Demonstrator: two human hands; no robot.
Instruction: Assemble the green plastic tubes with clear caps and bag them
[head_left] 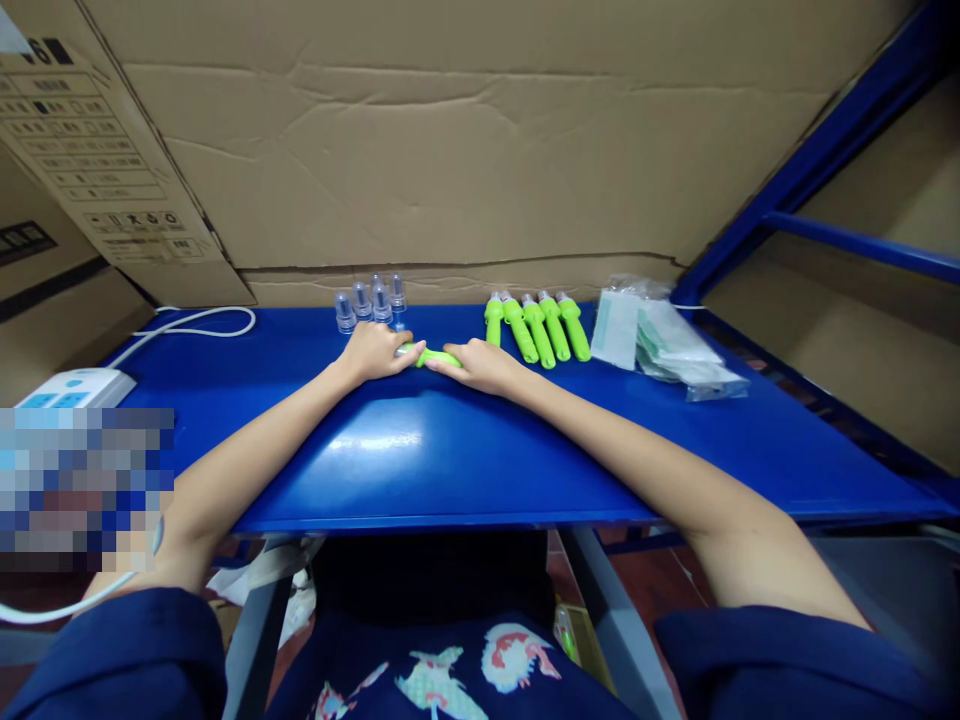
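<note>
Holding a green handle [440,356] (crosswise) are left hand [374,350] and right hand [483,365].

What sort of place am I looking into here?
Probably a workbench in a small workshop: a blue table bears five bright green pieces in a row and clustered clear plastic caps, with cardboard standing behind.

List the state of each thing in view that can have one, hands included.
Held green tool, gripped two-handed
Left hand, closed
Right hand, closed
Five other green tools, lying side by side
Clear caps, standing upright
Plastic packets, lying overlapped
White cable, looped
</note>
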